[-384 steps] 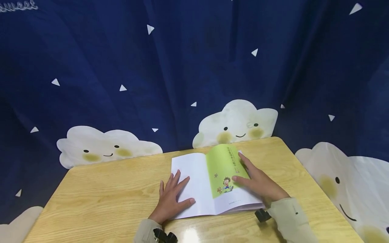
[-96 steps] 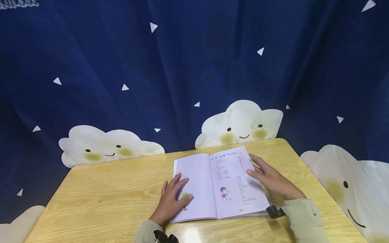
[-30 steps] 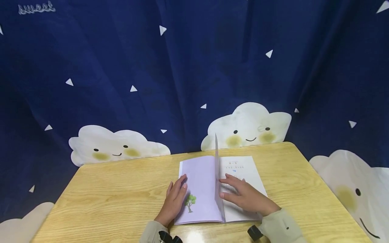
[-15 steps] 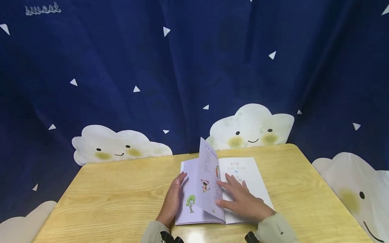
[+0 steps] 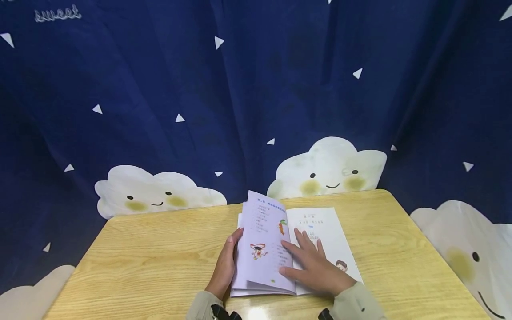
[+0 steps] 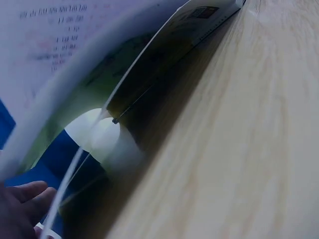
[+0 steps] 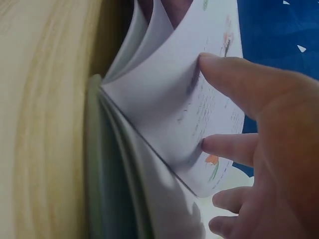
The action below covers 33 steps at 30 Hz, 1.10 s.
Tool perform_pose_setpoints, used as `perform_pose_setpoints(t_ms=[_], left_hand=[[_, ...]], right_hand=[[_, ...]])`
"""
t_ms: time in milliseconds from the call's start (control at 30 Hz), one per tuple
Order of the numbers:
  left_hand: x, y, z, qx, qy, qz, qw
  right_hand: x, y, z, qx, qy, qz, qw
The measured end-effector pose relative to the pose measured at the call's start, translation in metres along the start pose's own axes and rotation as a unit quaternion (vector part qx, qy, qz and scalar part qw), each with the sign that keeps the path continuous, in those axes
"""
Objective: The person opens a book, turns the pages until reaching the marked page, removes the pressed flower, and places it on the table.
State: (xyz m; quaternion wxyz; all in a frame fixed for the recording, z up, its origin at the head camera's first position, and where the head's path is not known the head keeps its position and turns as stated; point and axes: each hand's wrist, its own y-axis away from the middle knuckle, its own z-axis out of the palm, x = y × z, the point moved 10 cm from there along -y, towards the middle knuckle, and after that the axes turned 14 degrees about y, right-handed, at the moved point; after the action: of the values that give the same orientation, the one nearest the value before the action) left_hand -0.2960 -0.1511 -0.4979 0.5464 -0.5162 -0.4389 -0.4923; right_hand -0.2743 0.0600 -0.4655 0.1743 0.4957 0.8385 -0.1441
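Note:
An open book (image 5: 260,222) lies on the table, its left side showing a lilac page with blue heading, a carrot and a small cartoon figure. This page is partly raised and slants left. My left hand (image 5: 224,269) holds the book's left edge, where the left wrist view shows the cover lifted off the wood and fingers (image 6: 37,199) at its edge. My right hand (image 5: 314,264) is spread over the fold; in the right wrist view its thumb and a finger (image 7: 229,148) touch the lilac page. A white page (image 5: 332,222) lies flat on the right.
The wooden table (image 5: 160,253) extends to both sides of the book. Behind it hangs a dark blue curtain (image 5: 160,66) with white triangles and smiling clouds (image 5: 328,164). Black wrist devices (image 5: 224,314) sit at the sleeves.
The lilac page has swung from upright over to the left and now covers the tree picture. My right hand has moved slightly left with it; the left hand has turned onto the book's edge.

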Motion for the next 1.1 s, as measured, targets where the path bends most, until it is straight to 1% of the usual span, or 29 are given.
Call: perform_pose_setpoints(t_ms=[100,200,367,467,567,633,767,867,933,1033,1100], left_hand=[[-0.004,0.0,0.0,0.003,0.011,-0.023,0.9997],[-0.007,0.0,-0.001,0.013,0.026,-0.043,0.9987],[-0.006,-0.003,-0.004,0.03,0.023,-0.046,0.9983],[-0.005,-0.003,-0.004,0.027,0.023,-0.045,0.9984],[-0.001,-0.004,-0.002,0.011,0.01,-0.027,0.9995],[0.001,-0.004,0.001,-0.003,-0.004,-0.011,0.9999],[0.004,-0.004,0.005,-0.023,-0.018,0.009,0.9995],[0.006,-0.003,0.007,-0.027,-0.025,0.022,0.9991],[0.009,-0.002,0.007,-0.028,-0.032,0.037,0.9984],[0.012,-0.001,0.009,-0.031,-0.06,0.052,0.9964],[0.012,-0.001,0.01,-0.035,-0.082,0.054,0.9945]], right_hand=[[0.001,0.0,0.004,-0.005,0.015,0.003,0.9999],[0.002,0.001,0.008,-0.015,0.029,0.007,0.9994],[0.003,0.0,0.011,-0.014,0.04,0.007,0.9991],[0.003,0.0,0.013,-0.01,0.047,0.004,0.9988],[0.003,-0.001,0.014,-0.003,0.056,-0.001,0.9984],[0.002,-0.001,0.013,0.002,0.06,-0.003,0.9982],[0.002,-0.001,0.014,0.001,0.062,-0.003,0.9981],[0.0,-0.002,0.015,0.002,0.061,-0.006,0.9981],[-0.001,-0.002,0.014,0.006,0.062,-0.009,0.998],[-0.002,-0.003,0.014,0.012,0.069,-0.013,0.9974],[-0.002,-0.003,0.015,0.014,0.074,-0.015,0.997]])
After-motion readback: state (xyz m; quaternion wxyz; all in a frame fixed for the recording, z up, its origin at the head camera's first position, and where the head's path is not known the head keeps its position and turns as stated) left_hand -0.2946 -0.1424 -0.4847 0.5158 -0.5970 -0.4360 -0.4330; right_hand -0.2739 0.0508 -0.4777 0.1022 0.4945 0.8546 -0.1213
